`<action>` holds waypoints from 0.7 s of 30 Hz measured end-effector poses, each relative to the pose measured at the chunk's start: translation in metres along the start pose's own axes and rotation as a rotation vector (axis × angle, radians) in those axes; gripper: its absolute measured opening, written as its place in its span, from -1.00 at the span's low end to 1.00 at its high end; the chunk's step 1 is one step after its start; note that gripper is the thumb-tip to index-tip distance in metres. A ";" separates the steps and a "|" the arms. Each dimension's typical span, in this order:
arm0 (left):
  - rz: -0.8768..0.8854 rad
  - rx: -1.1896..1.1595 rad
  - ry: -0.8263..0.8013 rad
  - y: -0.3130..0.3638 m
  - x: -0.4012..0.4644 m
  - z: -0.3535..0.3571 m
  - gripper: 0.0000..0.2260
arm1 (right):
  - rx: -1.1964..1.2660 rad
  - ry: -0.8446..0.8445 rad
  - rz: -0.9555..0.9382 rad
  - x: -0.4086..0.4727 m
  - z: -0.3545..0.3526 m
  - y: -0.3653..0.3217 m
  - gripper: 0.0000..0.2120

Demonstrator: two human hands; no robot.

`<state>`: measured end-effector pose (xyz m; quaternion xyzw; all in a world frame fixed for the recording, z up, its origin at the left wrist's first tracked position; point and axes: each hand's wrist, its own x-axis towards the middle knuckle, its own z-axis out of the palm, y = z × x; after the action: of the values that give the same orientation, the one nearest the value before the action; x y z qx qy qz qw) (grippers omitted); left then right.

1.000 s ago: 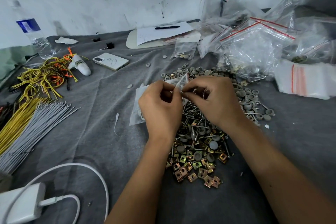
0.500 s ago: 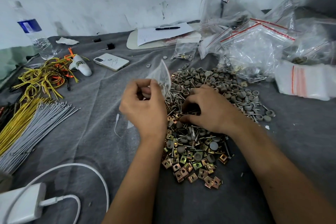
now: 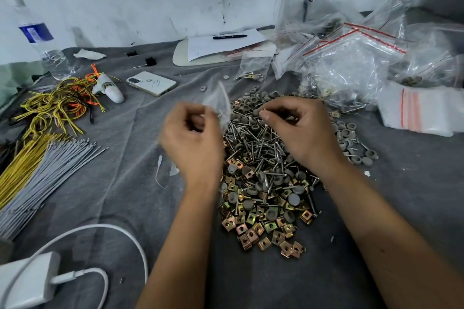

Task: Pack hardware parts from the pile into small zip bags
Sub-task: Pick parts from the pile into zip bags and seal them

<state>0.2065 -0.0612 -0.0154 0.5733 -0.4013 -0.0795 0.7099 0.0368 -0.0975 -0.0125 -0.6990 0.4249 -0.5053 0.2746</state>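
The left hand [image 3: 193, 140] is raised over the grey cloth [image 3: 125, 183], its curled fingers pinching a small clear zip bag [image 3: 221, 105] that stands up from the grip, blurred by motion. The right hand [image 3: 298, 130] hovers above the far half of the hardware pile [image 3: 263, 178], thumb and forefinger closed on what appears to be a small metal part; the item is too small to identify. The two hands are near each other but apart, with the bag between them.

The pile holds screws in the middle, grey round caps toward the far side and brass-coloured square clip nuts [image 3: 266, 233] along the near edge.

Left of the pile, a bare strip of cloth runs to a bundle of grey and yellow cable ties [image 3: 42, 170]. A white phone [image 3: 152, 83] lies beyond that strip. On the right, a heap of clear red-striped zip bags [image 3: 351, 63] touches the pile's far corner, and a flat stack of empty bags [image 3: 421, 110] sits just beside it. A white charger [image 3: 27, 281] and its cable occupy the near left corner. A water bottle [image 3: 42, 42] stands against the wall.
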 end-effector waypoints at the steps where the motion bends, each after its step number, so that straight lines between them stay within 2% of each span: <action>1: -0.010 0.054 -0.101 -0.002 -0.005 0.003 -0.82 | 0.068 0.035 0.009 -0.001 0.000 -0.001 -0.90; 4: 0.050 0.189 -0.215 -0.002 -0.017 0.010 -0.79 | 0.120 0.044 -0.019 -0.002 0.001 -0.003 -0.83; 9: 0.123 0.169 -0.205 -0.002 -0.022 0.014 -0.82 | 0.012 -0.140 0.024 -0.001 0.006 0.002 -0.82; 13: 0.155 0.160 -0.216 0.001 -0.024 0.014 -0.89 | -0.071 -0.221 -0.077 -0.004 0.011 0.001 -0.78; 16: 0.143 0.149 -0.184 0.002 -0.024 0.013 -0.89 | -0.120 -0.175 -0.107 -0.004 0.011 0.001 -0.73; 18: 0.087 0.131 -0.146 0.002 -0.023 0.013 -0.87 | -0.105 -0.083 -0.077 -0.003 0.011 0.002 -0.72; 21: -0.032 0.088 -0.046 0.002 -0.020 0.013 -0.84 | -0.069 0.078 -0.027 0.000 0.005 0.004 -0.81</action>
<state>0.1841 -0.0588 -0.0223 0.6082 -0.4113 -0.0862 0.6734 0.0402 -0.0997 -0.0173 -0.6936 0.4431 -0.5208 0.2267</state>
